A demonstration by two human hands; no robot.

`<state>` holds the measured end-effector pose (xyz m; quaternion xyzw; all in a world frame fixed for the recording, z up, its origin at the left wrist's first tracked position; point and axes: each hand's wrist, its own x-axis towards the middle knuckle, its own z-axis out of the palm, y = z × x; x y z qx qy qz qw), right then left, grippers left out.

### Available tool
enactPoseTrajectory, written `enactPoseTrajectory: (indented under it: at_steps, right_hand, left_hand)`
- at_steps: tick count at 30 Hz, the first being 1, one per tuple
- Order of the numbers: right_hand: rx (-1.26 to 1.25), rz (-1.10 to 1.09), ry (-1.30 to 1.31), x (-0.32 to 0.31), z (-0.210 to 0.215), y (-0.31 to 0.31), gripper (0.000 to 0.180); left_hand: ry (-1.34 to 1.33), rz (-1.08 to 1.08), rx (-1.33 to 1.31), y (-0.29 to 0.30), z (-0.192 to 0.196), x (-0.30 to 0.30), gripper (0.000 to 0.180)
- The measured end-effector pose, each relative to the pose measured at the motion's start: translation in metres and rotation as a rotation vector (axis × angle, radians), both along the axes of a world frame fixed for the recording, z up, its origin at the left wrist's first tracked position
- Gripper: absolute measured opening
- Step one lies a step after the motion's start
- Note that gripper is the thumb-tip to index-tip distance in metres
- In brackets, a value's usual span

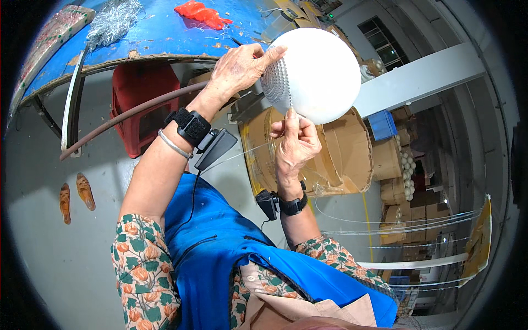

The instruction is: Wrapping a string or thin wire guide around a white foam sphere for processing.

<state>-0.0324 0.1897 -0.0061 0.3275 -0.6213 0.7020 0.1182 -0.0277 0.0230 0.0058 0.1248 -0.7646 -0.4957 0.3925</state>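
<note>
A large white ball (324,71) is in front of me, with rows of silver bead chain (276,82) covering its left side. My left hand (234,69) is at the ball's upper left, its fingers curled and its thumb pressed on the surface above the beads. Below, my right hand (297,144) pinches the bead chain between thumb and forefinger, against the ball's lower edge. What supports the ball from behind is hidden. Black straps with small boxes are on both wrists, and a thin pale strand runs between my forearms.
A blue worktable (159,36) bears a tangled silver bundle (114,23) and red plastic (202,15). Under its edge are a red stool (140,104) and a brownish pole (132,114). A big cardboard box (349,148) stands beyond my hands; strands stretch to a board (477,242) at right. Slippers (85,191) lie left.
</note>
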Motion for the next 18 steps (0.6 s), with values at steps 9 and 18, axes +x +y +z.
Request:
enactPoseTrajectory:
  at_steps: [9,18]
  right_hand:
    - [0.016,0.007,-0.044,-0.005,-0.001,-0.001,0.021]
    - [0.104,0.110,-0.085,0.013,0.009,0.008,0.019]
  left_hand:
    - [-0.072,-0.127,-0.102,0.001,-0.001,0.010,0.083]
    - [-0.108,-0.017,-0.138,-0.003,-0.006,0.009,0.083]
